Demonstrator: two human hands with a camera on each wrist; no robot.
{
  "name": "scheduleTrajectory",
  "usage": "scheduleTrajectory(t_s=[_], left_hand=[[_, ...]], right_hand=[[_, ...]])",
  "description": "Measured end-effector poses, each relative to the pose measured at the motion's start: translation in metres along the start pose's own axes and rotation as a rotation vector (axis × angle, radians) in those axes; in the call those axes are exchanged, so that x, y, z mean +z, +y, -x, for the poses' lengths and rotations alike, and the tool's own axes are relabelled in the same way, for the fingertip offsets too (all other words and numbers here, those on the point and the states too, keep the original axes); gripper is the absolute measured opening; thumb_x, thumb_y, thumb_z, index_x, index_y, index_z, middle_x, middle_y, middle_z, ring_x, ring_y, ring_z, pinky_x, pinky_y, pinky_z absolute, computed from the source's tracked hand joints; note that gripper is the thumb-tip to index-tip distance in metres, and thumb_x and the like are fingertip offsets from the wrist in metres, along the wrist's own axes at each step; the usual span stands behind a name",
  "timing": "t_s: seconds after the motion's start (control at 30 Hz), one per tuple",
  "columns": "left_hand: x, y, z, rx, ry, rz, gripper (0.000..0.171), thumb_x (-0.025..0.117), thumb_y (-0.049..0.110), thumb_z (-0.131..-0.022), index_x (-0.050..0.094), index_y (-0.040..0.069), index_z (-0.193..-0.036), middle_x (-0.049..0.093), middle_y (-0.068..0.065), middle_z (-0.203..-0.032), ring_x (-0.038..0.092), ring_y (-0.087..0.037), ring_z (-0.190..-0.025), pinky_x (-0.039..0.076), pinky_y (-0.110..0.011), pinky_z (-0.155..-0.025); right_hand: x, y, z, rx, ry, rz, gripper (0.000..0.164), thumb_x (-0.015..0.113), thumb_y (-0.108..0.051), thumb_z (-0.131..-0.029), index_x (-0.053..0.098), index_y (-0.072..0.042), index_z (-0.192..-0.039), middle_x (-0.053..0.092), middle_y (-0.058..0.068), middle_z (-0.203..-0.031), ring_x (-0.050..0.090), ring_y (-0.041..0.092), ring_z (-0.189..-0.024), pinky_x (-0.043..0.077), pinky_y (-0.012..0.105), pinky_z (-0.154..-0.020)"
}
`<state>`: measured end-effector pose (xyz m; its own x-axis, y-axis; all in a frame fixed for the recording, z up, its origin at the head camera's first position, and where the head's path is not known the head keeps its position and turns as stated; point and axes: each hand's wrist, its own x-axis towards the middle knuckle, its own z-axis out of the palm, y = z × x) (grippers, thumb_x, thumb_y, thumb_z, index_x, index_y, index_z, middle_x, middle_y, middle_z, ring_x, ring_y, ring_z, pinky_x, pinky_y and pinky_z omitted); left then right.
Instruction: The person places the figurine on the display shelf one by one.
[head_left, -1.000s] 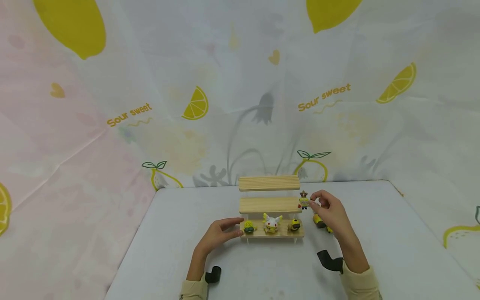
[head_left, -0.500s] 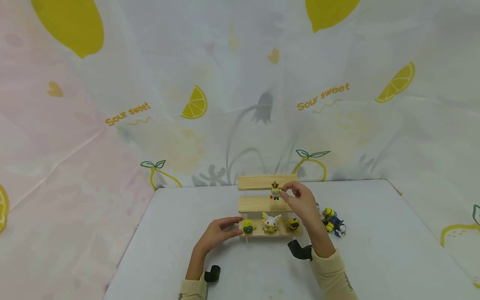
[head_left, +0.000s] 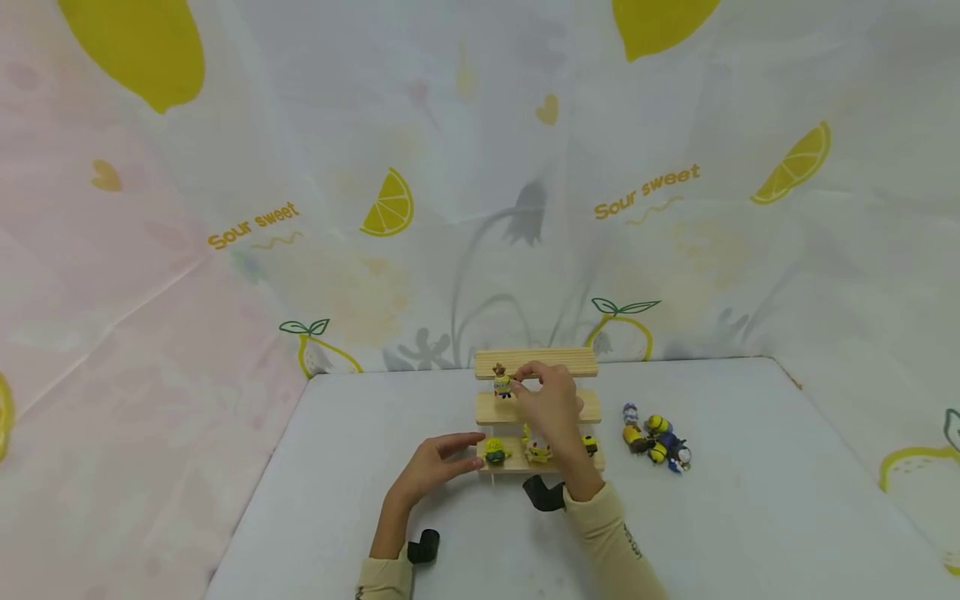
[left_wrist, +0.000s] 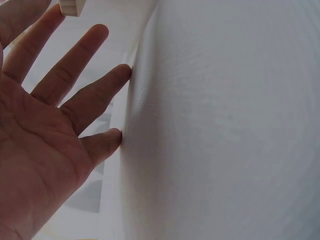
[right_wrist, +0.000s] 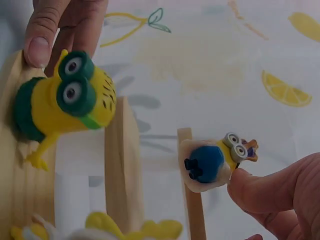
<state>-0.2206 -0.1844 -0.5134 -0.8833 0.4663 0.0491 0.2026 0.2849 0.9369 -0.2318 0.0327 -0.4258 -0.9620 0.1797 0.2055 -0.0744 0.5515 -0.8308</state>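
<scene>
Near the left end of a three-tier wooden display shelf [head_left: 491,408], my right hand [head_left: 551,408] pinches a small minion figure [head_left: 502,386] with a brown crown. The right wrist view shows its blue lower body and grey goggles, with my thumb against its side. The figure is in front of the upper tiers; I cannot tell if it touches one. My left hand [head_left: 435,471] touches the left end of the bottom tier with thumb and forefinger, its other fingers spread. On that tier stand a green-goggled minion [right_wrist: 75,97], a white-hooded yellow figure [head_left: 537,450], partly hidden, and another yellow figure [head_left: 590,445].
Several small figures [head_left: 657,442] lie in a cluster on the white table [head_left: 750,500], right of the shelf. Behind the table hangs a lemon-printed cloth [head_left: 450,275]. A black curved piece [head_left: 424,547] sits at the left wrist, a similar one [head_left: 543,493] at the right.
My right hand has carried the crowned minion leftward from beside the shelf's right end to its left part. The cluster on the right has come into full view. My left hand has stayed put.
</scene>
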Motion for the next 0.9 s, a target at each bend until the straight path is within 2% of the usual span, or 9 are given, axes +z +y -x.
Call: scheduleTrajectory(t_s=[0.13, 0.37, 0.5, 0.63, 0.9], left_hand=[[-0.003, 0.007, 0.003, 0.009, -0.013, 0.009, 0.045, 0.075, 0.014, -0.09, 0.062, -0.003, -0.13, 0.061, -0.016, -0.132, 0.049, -0.035, -0.131, 0.032, -0.057, -0.11], [-0.004, 0.005, 0.002, 0.033, -0.015, 0.015, 0.045, 0.075, 0.014, -0.09, 0.062, -0.003, -0.129, 0.061, -0.016, -0.132, 0.05, -0.032, -0.13, 0.034, -0.056, -0.11], [-0.003, 0.005, 0.001, 0.043, -0.014, 0.012, 0.044, 0.074, 0.013, -0.09, 0.062, -0.003, -0.129, 0.061, -0.017, -0.131, 0.051, -0.033, -0.129, 0.034, -0.056, -0.109], [-0.004, 0.007, 0.001, 0.025, -0.021, 0.008, 0.045, 0.074, 0.014, -0.09, 0.062, -0.004, -0.129, 0.061, -0.016, -0.132, 0.05, -0.032, -0.129, 0.034, -0.055, -0.11], [-0.003, 0.006, 0.001, 0.003, -0.015, -0.003, 0.045, 0.075, 0.016, -0.09, 0.063, -0.002, -0.13, 0.061, -0.014, -0.132, 0.049, -0.031, -0.131, 0.033, -0.055, -0.111]], right_hand=[[0.016, -0.005, 0.005, -0.035, 0.038, 0.055, 0.006, 0.076, -0.024, -0.086, 0.072, -0.021, -0.083, 0.056, 0.012, -0.101, 0.054, 0.031, -0.095, 0.037, 0.053, -0.071], [0.032, -0.008, 0.009, -0.033, 0.067, 0.104, 0.005, 0.076, -0.025, -0.085, 0.075, -0.021, -0.083, 0.05, 0.007, -0.098, 0.048, 0.028, -0.088, 0.033, 0.046, -0.069], [0.034, -0.008, 0.009, -0.034, 0.069, 0.123, 0.005, 0.078, -0.026, -0.084, 0.077, -0.021, -0.082, 0.049, 0.005, -0.096, 0.046, 0.026, -0.085, 0.032, 0.044, -0.067], [0.033, -0.006, 0.009, -0.036, 0.065, 0.155, 0.005, 0.08, -0.023, -0.082, 0.077, -0.021, -0.079, 0.049, 0.004, -0.094, 0.045, 0.027, -0.084, 0.031, 0.043, -0.067], [0.029, 0.001, 0.007, -0.025, 0.061, 0.242, 0.007, 0.08, -0.023, -0.082, 0.075, -0.021, -0.077, 0.052, 0.005, -0.097, 0.048, 0.029, -0.091, 0.035, 0.047, -0.071]])
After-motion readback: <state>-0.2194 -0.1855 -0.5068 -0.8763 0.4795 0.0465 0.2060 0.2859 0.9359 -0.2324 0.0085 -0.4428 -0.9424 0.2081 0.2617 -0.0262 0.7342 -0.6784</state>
